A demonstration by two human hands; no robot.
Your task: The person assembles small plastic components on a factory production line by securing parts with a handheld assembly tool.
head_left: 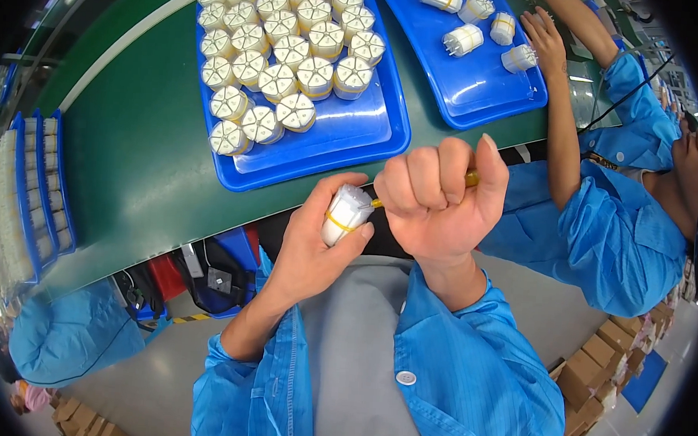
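Observation:
In front of my body, my left hand [319, 244] is closed around a white cylindrical part [344, 222] with a yellow band about its middle. The cylinder is tilted, its segmented end turned up and to the right. My right hand [442, 192] makes a fist around a slim yellow-handled tool [379, 203], most of which is hidden by the fingers. One end of the tool sticks out by the thumb; its other end points left and meets or nearly meets the cylinder's upper edge. Whether it touches cannot be made out.
A blue tray [321, 156] of similar white cylinders in rows lies on the green table [137, 157]. To its right, another blue tray [484, 106] bears several loose cylinders, beside a co-worker's hand [545, 42]. Filled blue trays [61, 192] stand at the left.

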